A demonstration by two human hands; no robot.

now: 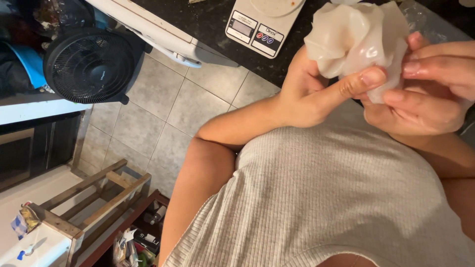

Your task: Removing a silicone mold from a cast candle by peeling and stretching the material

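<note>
Far left: black fan (89, 64) standing on the tiled floor (168, 104), below a dark counter (208, 20).
Near left: wooden rack (94, 198); clutter of small packages beneath it, too small to tell apart.
Far centre: white scale (262, 22) on the counter, its edge beside the bag.
Centre right: left hand (316, 94), fingers closed on the bag, thumb pressed across its lower part.
Right: crumpled translucent white bag (356, 37), held up between both hands just in front of the counter.
Far right: right hand (425, 94), fingers curled, pinching the bag's right side.
</note>
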